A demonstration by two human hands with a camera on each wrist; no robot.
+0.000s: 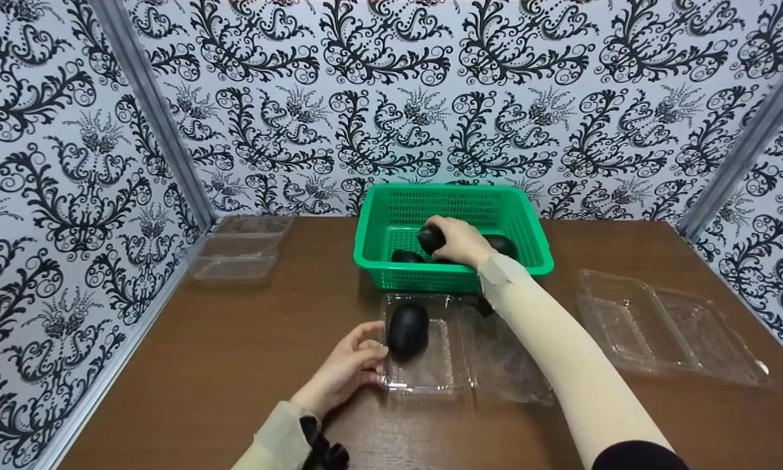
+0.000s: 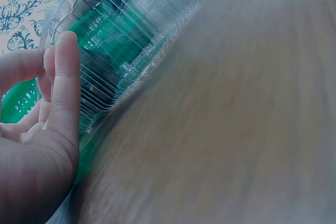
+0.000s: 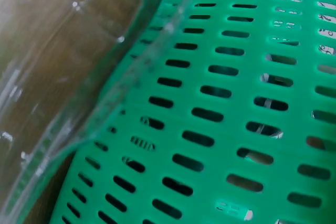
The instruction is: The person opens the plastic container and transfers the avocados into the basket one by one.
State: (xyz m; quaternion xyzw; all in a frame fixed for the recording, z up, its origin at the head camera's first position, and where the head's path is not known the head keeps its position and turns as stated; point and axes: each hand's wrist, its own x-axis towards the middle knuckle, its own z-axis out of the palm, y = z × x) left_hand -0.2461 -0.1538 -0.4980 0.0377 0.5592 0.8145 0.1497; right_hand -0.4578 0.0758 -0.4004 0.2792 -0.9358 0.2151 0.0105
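In the head view my right hand (image 1: 462, 241) reaches into the green basket (image 1: 453, 277) and grips a smooth black egg-shaped object (image 1: 431, 239). More black objects (image 1: 405, 256) lie around it in the basket. Below stands an opened clear plastic clamshell container (image 1: 440, 378), with one black egg-shaped object (image 1: 408, 331) in its left half. My left hand (image 1: 347, 365) holds that container's left edge; the left wrist view shows the fingers (image 2: 65, 87) at its ribbed wall (image 2: 142, 40). From the right wrist only slotted green basket wall and clear plastic show, not the hand.
Another opened clear clamshell (image 1: 639, 326) lies at the right of the brown table (image 1: 189, 365). Clear containers (image 1: 238, 251) stand at the back left. Patterned panels (image 1: 391, 98) enclose the back and sides.
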